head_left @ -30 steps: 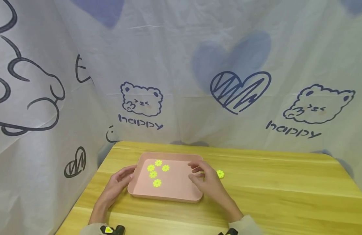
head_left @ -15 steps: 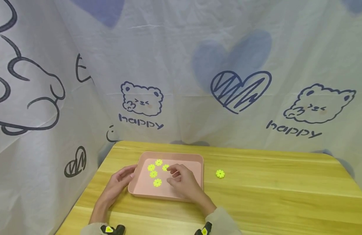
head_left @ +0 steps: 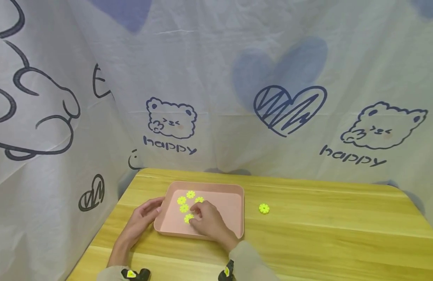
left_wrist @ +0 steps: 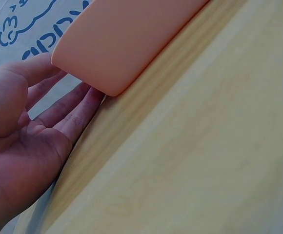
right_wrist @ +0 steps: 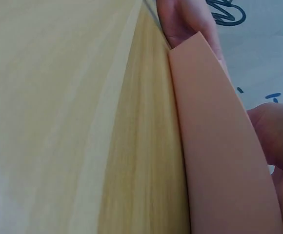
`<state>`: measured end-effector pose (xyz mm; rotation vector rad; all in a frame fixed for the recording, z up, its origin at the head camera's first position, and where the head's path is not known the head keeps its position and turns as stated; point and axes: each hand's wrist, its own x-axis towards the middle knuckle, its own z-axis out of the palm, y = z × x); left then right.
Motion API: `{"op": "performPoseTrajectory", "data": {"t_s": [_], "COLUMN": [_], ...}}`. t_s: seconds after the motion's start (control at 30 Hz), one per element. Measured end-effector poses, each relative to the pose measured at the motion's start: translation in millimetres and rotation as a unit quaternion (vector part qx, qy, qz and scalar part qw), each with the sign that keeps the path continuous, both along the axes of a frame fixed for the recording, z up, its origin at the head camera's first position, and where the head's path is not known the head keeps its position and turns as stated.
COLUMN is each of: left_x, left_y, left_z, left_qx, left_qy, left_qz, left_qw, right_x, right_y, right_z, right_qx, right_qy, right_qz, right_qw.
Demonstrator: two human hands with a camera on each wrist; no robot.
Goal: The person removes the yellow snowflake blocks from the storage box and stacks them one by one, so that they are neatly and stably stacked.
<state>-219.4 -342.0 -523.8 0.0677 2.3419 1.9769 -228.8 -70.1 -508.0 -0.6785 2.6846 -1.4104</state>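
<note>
A pink tray (head_left: 221,197) lies on the wooden table with several yellow, notched, flower-shaped discs inside, mostly toward its left half. My left hand (head_left: 141,218) rests against the tray's left side; in the left wrist view its thumb is at the rim and its fingers extend along the outer wall. My right hand (head_left: 211,223) is over the tray, bent fingers and thumb parted around the nearest disc (head_left: 188,218), which it partly covers. Another disc (head_left: 199,199) shows just beyond its knuckles. In the right wrist view the tray wall (right_wrist: 219,146) hides most of this hand.
One more yellow disc (head_left: 264,208) lies on the table (head_left: 325,230) to the right of the tray. Behind and left of the table hangs a pale printed curtain (head_left: 223,148) with bears and hearts.
My right hand has moved left from the tray's right rim to the nearest disc, uncovering the disc on the table. My left hand stays at the tray's left side.
</note>
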Motion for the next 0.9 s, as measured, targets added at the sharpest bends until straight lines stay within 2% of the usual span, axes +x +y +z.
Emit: {"op": "performPoseTrajectory", "data": {"t_s": [0.23,0.37,0.57,0.77,0.9], "left_x": [0.4,0.2,0.5,0.7,-0.4], "left_y": [0.9,0.9,-0.2,-0.6,0.0], "left_z": [1.3,1.2,-0.7,-1.4,-0.5], "left_qx": [-0.003,0.001,0.006,0.01,0.005], "left_qy": [-0.002,0.002,0.01,0.009,0.006], "left_qz": [0.002,-0.003,-0.011,-0.011,-0.005], "left_qw": [1.0,1.0,0.9999,0.9998,1.0], "right_x": [-0.6,0.6,0.0,-1.7,-2.3], "right_y": [-7,-7,-4,4,11], "right_z": [1.1,2.3,2.5,2.1,3.9], "right_qx": [0.084,0.1,0.072,0.012,-0.043], "right_qy": [0.031,0.031,0.013,-0.003,-0.023], "right_qz": [-0.001,-0.004,0.005,0.028,0.024], "right_qw": [0.996,0.9945,0.9973,0.9995,0.9985]}}
